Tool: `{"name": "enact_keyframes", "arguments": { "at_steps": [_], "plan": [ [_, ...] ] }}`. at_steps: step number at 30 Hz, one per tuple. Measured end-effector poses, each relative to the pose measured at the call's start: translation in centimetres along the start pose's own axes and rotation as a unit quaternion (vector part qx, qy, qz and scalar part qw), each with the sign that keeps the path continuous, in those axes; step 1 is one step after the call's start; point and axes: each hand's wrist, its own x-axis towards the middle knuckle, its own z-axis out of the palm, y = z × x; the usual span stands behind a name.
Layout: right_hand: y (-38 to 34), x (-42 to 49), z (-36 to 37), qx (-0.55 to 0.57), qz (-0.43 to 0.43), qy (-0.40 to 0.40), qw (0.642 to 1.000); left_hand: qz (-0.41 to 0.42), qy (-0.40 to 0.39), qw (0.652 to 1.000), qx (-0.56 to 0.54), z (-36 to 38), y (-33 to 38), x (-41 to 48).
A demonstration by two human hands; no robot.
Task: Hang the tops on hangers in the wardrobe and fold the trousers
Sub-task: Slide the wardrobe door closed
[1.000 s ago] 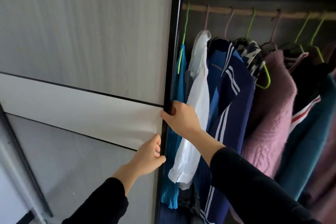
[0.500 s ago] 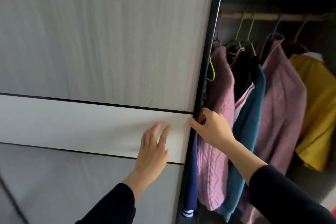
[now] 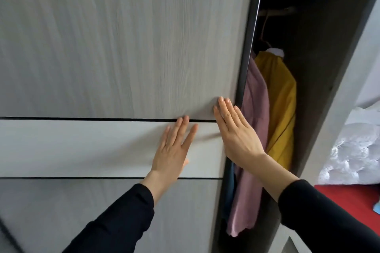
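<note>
Landmark: sliding door (image 3: 102, 47) of the wardrobe, grey wood grain, with a paler band across its middle between two thin dark grooves.
Door edge: dark frame strip (image 3: 247, 47) running down the door's right side.
Left hand (image 3: 172, 150): laid flat on the pale band of the door, left of the right hand and near it.
Left fingers (image 3: 185, 125): straight and slightly fanned, one spread apart from the rest; the tips reach the upper groove; they hold nothing.
Right hand (image 3: 238, 135): pressed flat on the door just beside the dark frame strip, across the upper groove.
Right fingers (image 3: 226, 109): straight and close together, tips on the wood-grain panel above the groove; they hold nothing; the thumb is too blurred to place.
Sleeves: black, one on each forearm, left (image 3: 115, 222) and right (image 3: 329, 222).
Pink top (image 3: 255, 129): hanging in the open gap just right of the door edge, partly behind the right hand.
Yellow top (image 3: 281, 109): hanging just right of the pink top, a white collar at its neck.
Blue garment (image 3: 231, 187): a thin sliver low down, at the door edge.
Rail (image 3: 277, 11): pale bar high in the gap right of the door, a hanger hook (image 3: 265, 26) below it.
Wardrobe side wall (image 3: 320, 68): dark grey, right of the yellow top.
Bed (image 3: 349, 201): far right of the door, red sheet with a white quilt (image 3: 353, 150) on it.
</note>
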Motion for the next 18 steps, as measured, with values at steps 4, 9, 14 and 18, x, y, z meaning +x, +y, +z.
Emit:
{"name": "enact_keyframes", "arguments": {
  "at_steps": [4,9,14,18],
  "plan": [
    [4.7,-1.9,0.7,-0.043,-0.003,-0.038,0.998,-0.037,0.028,0.998,-0.032,-0.3,3.5,2.3],
    [9.0,-4.4,1.2,-0.092,0.019,-0.060,0.994,-0.037,0.029,0.999,-0.009,-0.2,8.9,5.0],
    [11.7,-6.2,1.3,-0.129,0.053,-0.075,0.987,-0.012,0.052,0.998,-0.014,-0.4,13.1,7.1],
    [12.9,-6.9,1.8,-0.180,0.073,-0.033,0.980,0.005,0.052,0.999,-0.008,-0.5,15.6,8.5]
  ]
}}
